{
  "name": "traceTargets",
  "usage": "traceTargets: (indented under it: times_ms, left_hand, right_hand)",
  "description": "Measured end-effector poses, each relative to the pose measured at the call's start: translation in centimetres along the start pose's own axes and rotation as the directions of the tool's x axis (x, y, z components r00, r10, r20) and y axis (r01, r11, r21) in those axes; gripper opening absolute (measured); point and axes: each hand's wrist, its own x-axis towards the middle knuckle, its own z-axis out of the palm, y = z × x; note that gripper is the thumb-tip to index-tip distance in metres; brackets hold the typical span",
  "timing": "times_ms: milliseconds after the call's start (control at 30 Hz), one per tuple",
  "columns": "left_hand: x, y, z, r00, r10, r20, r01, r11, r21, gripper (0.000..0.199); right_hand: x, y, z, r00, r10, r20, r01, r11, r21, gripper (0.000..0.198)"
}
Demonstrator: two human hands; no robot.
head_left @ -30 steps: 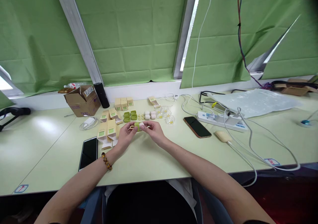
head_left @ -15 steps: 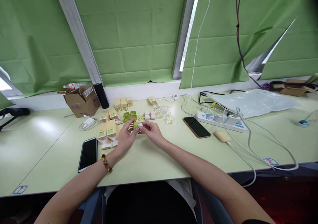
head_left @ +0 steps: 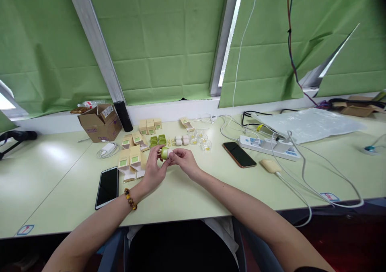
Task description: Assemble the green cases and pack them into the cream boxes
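My left hand (head_left: 153, 169) is closed around a small green cup-shaped piece (head_left: 164, 153). With its fingertips my right hand (head_left: 187, 163) pinches a whitish piece (head_left: 169, 152) that meets the green one at its right side. How deep one sits in the other is hidden by the fingers. Just beyond the hands lie several green pieces (head_left: 162, 139), tiny yellowish parts (head_left: 171, 142), white and pink cylindrical pieces (head_left: 182, 140) and clear plastic pieces (head_left: 206, 145) with yellow centres. Small open cartons (head_left: 135, 158) with green squares stand beside my left hand.
A smartphone (head_left: 107, 187) lies left of my left wrist, another phone (head_left: 239, 154) to the right. Further right are a power strip (head_left: 268, 147), a cream-coloured device (head_left: 270, 166) and looping white cables. A cardboard box (head_left: 101, 126) and black cylinder (head_left: 123, 116) stand at the back left.
The green piece and the whitish piece have turned slightly in my fingers, and more of the whitish side now shows. Both hands stay nearly in place.
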Motion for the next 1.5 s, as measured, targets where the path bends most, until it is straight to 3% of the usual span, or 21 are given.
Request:
traceTargets:
  times_ms: [100,200,267,333,400,500,600,833,967,1167,1367,1500]
  left_hand:
    - [0.3,0.1,0.0,0.990,-0.133,0.041,0.138,0.976,-0.170,0.053]
    - [1.0,0.1,-0.4,0.943,-0.296,0.151,0.331,0.870,-0.365,0.059]
    - [1.4,0.2,-0.7,0.906,-0.359,0.226,0.424,0.772,-0.473,0.060]
    - [1.7,0.4,-0.9,0.874,-0.382,0.302,0.486,0.657,-0.576,0.055]
    - [1.8,0.7,-0.9,0.849,-0.375,0.373,0.528,0.553,-0.645,0.044]
    - [1.5,1.0,-0.7,0.822,-0.346,0.453,0.570,0.477,-0.669,0.030]
    - [1.3,0.9,-0.6,0.809,-0.322,0.491,0.587,0.461,-0.665,0.027]
    - [1.4,0.1,-0.4,0.806,-0.347,0.479,0.590,0.410,-0.695,0.031]
    - [1.4,-0.2,-0.1,0.804,-0.387,0.451,0.586,0.388,-0.711,0.030]
    - [1.2,-0.1,-0.2,0.815,-0.380,0.437,0.573,0.420,-0.704,0.029]
    - [1.0,-0.1,0.0,0.844,-0.346,0.410,0.531,0.648,-0.546,0.033]
    - [1.1,-0.4,0.3,0.893,-0.321,0.317,0.439,0.776,-0.453,0.041]
  right_hand:
    - [0.2,0.0,-0.3,1.000,-0.028,0.015,0.029,0.994,-0.108,0.051]
    - [0.0,-0.4,-1.0,0.978,-0.206,-0.019,0.185,0.913,-0.364,0.046]
    - [-0.2,-0.8,-1.5,0.913,-0.408,0.009,0.345,0.760,-0.550,0.044]
    - [-0.5,-1.1,-2.0,0.825,-0.547,0.139,0.487,0.564,-0.667,0.048]
    - [-0.6,-1.1,-2.4,0.757,-0.591,0.278,0.574,0.398,-0.716,0.050]
    - [-0.6,-0.7,-2.4,0.706,-0.596,0.382,0.617,0.254,-0.745,0.042]
    - [-0.5,-0.1,-2.4,0.691,-0.595,0.410,0.629,0.215,-0.747,0.032]
    - [-0.3,0.1,-2.6,0.677,-0.624,0.389,0.641,0.241,-0.729,0.033]
    - [-0.4,-0.1,-2.3,0.655,-0.626,0.424,0.633,0.148,-0.760,0.034]
    - [-0.5,0.0,-2.0,0.668,-0.596,0.446,0.580,0.040,-0.814,0.033]
    - [-0.5,0.7,-2.5,0.648,-0.586,0.486,0.590,-0.017,-0.807,0.039]
    - [-0.6,1.0,-2.5,0.656,-0.585,0.478,0.596,0.012,-0.803,0.042]
